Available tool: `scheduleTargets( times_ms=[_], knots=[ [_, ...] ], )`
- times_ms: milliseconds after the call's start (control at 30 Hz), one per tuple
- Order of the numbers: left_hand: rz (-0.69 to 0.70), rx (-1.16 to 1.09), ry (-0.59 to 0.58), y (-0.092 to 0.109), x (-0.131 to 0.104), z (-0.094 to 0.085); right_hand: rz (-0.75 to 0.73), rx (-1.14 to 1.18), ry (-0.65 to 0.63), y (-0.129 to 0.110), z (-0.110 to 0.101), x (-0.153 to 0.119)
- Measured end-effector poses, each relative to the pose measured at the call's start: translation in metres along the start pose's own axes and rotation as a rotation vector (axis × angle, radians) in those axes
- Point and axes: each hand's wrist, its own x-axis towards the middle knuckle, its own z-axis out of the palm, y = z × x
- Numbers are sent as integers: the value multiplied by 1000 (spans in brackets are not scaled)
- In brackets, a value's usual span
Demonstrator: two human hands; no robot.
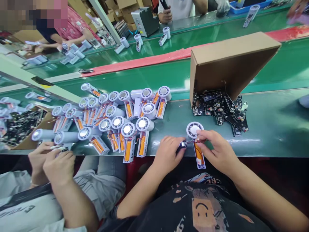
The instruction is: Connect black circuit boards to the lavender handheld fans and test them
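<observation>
The person wears a black T-shirt (178,209) with short sleeves, printed on the front with a tan square bearing a dark frowning face, small brownish-orange patches around it, and pale lettering with bluish-white shapes above. Both forearms and hands are bare.

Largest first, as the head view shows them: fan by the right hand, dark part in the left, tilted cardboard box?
Tilted cardboard box
Fan by right hand
Dark part in left hand
</observation>
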Motion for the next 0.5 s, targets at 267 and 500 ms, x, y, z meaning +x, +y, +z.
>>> scheduleTargets(
  times_ms=[267, 500],
  knots=[
    [-415, -1025, -167, 10, 1, 17, -54, 50, -18, 1, 6, 0],
    [-409, -972, -175, 19, 0, 12, 10, 61, -18, 1, 9, -4]
  ],
)
